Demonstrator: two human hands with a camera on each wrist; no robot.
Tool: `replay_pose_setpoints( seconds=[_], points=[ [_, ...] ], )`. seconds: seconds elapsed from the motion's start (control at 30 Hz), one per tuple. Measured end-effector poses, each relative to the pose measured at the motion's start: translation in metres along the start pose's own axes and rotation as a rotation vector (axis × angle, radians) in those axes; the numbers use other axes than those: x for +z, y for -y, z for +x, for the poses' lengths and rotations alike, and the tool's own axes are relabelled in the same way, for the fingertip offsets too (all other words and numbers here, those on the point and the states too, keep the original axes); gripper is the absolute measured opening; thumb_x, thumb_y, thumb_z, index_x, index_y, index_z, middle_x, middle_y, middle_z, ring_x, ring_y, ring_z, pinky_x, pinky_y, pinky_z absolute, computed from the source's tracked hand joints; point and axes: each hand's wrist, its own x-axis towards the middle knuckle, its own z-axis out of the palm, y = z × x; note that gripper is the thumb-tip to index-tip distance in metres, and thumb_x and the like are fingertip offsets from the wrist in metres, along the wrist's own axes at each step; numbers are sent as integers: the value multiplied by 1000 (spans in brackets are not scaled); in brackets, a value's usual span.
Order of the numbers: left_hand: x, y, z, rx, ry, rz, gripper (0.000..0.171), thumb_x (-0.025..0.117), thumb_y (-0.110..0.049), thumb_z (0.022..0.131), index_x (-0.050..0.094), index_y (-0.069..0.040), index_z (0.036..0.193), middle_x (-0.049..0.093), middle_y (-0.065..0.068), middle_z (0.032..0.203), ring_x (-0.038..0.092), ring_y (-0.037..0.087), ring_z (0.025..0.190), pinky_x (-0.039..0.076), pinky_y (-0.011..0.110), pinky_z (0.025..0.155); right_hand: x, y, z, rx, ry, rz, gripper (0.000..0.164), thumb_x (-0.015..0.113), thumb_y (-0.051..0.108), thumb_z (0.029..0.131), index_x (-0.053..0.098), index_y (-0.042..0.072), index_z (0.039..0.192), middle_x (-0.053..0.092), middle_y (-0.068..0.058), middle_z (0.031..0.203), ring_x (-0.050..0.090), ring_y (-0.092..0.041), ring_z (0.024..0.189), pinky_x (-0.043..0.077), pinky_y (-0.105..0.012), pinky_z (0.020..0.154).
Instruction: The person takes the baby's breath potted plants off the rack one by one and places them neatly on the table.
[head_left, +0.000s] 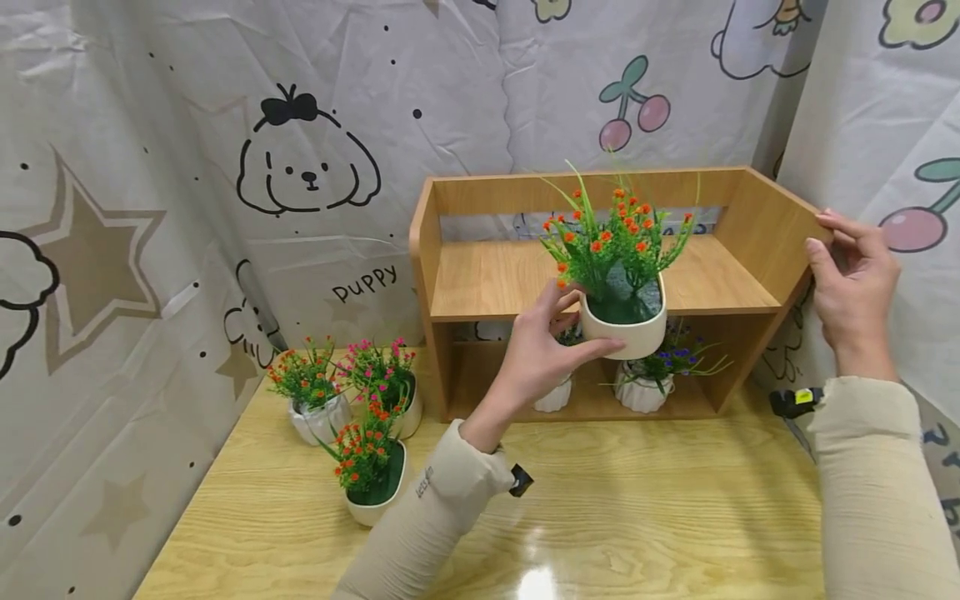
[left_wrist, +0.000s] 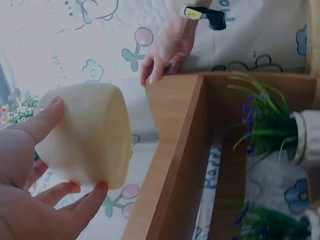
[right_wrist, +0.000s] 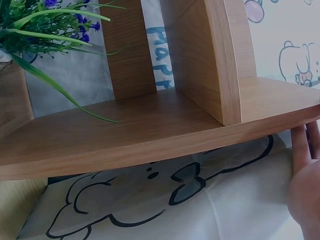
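Observation:
My left hand [head_left: 536,346] grips a cream oval pot [head_left: 630,333] planted with orange flowers [head_left: 615,229], thumb on the near side and fingers around the far side. The pot is held in the air in front of the upper shelf [head_left: 495,279] of a wooden rack. In the left wrist view the pot [left_wrist: 92,135] shows its smooth side and underside. My right hand [head_left: 858,279] touches the top edge of the rack's right side panel [head_left: 780,225], its fingertips and thumb at that edge.
On the lower shelf stand a white pot with blue-purple flowers [head_left: 643,387] and another white pot [head_left: 553,396], partly hidden by my left hand. At the table's left are three flower pots: white with orange [head_left: 318,417], one with pink [head_left: 408,408], cream with orange [head_left: 375,508].

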Motion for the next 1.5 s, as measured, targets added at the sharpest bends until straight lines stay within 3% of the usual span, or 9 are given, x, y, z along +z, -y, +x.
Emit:
replay_pose_setpoints(
  seconds=[0.33, 0.53, 0.77, 0.87, 1.03, 1.17, 1.33, 1.43, 1.5],
  points=[
    [-40, -3, -26, -50, -31, 41, 87, 90, -24, 82, 43, -19, 155, 54, 6, 155, 61, 26, 134, 56, 38, 105, 2, -3, 1, -2, 3, 17, 34, 65, -3, 97, 71, 9, 129, 66, 2, 138, 61, -10, 122, 48, -16, 105],
    [-65, -2, -50, -43, -79, 45, 75, 91, -16, 80, 55, -12, 146, 59, 12, 148, 64, 29, 130, 58, 41, 102, 0, 1, 1, 1, -6, -11, 35, 65, -2, 98, 71, 10, 130, 65, 3, 139, 61, -10, 122, 47, -18, 108],
    [-95, 1, -81, -26, -138, 106, 71, 92, -12, 78, 58, -6, 140, 63, 15, 143, 64, 31, 130, 52, 44, 110, 0, 7, -3, 23, 7, -99, 36, 61, 5, 102, 67, 19, 135, 60, 8, 145, 57, -8, 128, 41, -25, 119],
    [-109, 2, -95, -54, -162, 160, 73, 92, -13, 78, 56, -2, 140, 62, 20, 143, 64, 34, 129, 51, 47, 111, 1, 8, -5, 18, 7, -97, 36, 61, 5, 102, 68, 18, 135, 61, 6, 145, 57, -9, 128, 41, -24, 118],
    [-133, 1, -117, -161, -205, 242, 77, 92, -14, 78, 53, -2, 143, 56, 24, 148, 64, 40, 128, 54, 51, 107, 2, 10, -7, 21, 2, -100, 36, 61, 5, 102, 68, 18, 135, 61, 6, 146, 57, -9, 127, 41, -24, 118],
    [-152, -3, -134, -230, -233, 236, 79, 92, -12, 79, 49, -1, 145, 52, 24, 151, 60, 42, 132, 53, 49, 107, 3, 10, -7, 30, 9, -103, 36, 61, 6, 103, 67, 19, 135, 60, 6, 146, 57, -9, 128, 40, -24, 120],
    [-174, -7, -155, -262, -283, 257, 78, 90, -11, 80, 48, 0, 144, 50, 22, 152, 58, 43, 134, 51, 45, 110, 4, 8, -6, 22, 10, -101, 36, 62, 5, 102, 68, 18, 134, 61, 6, 146, 58, -8, 127, 42, -23, 117],
    [-185, -5, -166, -256, -340, 288, 74, 90, -7, 80, 50, 0, 141, 55, 16, 148, 61, 34, 130, 53, 30, 107, 3, 8, -6, 23, 4, -117, 35, 61, 5, 102, 68, 19, 134, 61, 7, 145, 58, -8, 126, 43, -22, 116],
    [-192, -2, -172, -247, -383, 303, 71, 90, -4, 79, 51, 0, 138, 56, 12, 143, 61, 22, 128, 52, 17, 103, 3, 10, -6, 33, 1, -122, 35, 61, 6, 103, 68, 19, 134, 60, 8, 145, 57, -7, 127, 43, -23, 117]
  ],
)
